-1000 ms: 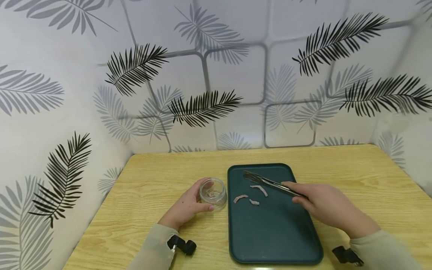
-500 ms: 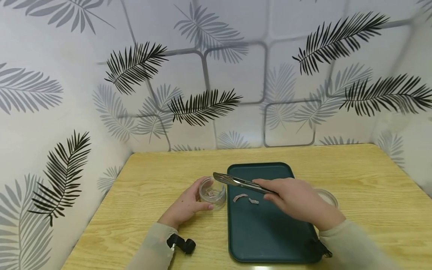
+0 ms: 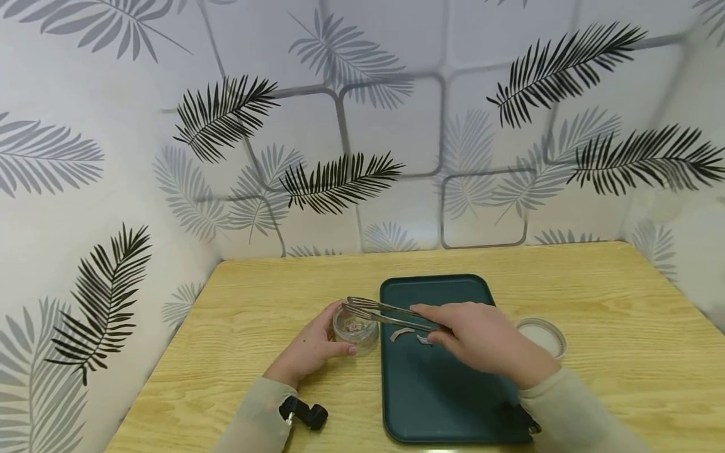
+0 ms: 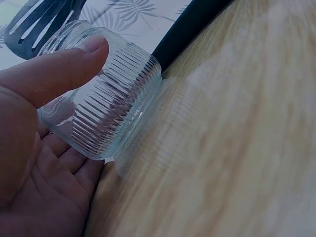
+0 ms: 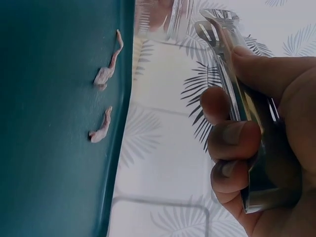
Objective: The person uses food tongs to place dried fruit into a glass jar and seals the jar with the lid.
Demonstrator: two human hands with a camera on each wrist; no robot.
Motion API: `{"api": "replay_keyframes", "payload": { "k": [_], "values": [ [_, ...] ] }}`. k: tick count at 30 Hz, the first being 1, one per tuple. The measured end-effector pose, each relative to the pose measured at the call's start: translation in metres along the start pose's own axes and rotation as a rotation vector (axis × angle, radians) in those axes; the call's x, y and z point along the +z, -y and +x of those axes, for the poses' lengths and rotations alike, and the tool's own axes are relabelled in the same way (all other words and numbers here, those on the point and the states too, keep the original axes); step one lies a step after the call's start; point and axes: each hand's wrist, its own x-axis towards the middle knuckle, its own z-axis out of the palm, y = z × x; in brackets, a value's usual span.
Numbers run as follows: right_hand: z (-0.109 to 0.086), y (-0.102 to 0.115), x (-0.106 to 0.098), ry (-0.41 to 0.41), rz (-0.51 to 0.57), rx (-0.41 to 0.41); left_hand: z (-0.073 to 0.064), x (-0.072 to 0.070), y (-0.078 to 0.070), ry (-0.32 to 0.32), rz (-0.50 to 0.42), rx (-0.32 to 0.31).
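My left hand (image 3: 306,355) grips a small ribbed glass jar (image 4: 116,94) that stands on the table left of the tray. Small pinkish bits (image 3: 355,326) lie inside it. My right hand (image 3: 481,343) holds metal tongs (image 5: 270,190) with slotted ends. Their ends are spread apart over the jar's mouth, and I see nothing between them. On the dark green tray (image 3: 447,402) lie two pale pinkish strips, one long and curved (image 5: 104,76), one short (image 5: 101,129). The tongs and right hand cover part of the tray in the head view.
A round lid (image 3: 545,338) with a pale centre lies on the wooden table (image 3: 272,283), right of the tray and partly behind my right wrist. Behind the table stands a leaf-patterned wall (image 3: 396,207).
My right hand has moved left with the tongs, from over the tray to the jar, and the tongs have spread. One of three strips no longer shows on the tray. My left hand stays put.
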Motion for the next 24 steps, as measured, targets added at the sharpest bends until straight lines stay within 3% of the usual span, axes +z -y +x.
{"api": "replay_keyframes", "payload": {
  "k": [15,24],
  "values": [
    [-0.035,-0.048,-0.019,0.084,0.059,0.168,0.002,0.002,-0.001,0.019,0.0,0.019],
    [-0.04,-0.07,-0.018,0.138,0.042,0.207,0.0,0.0,0.001,0.011,-0.002,0.015]
  ]
}}
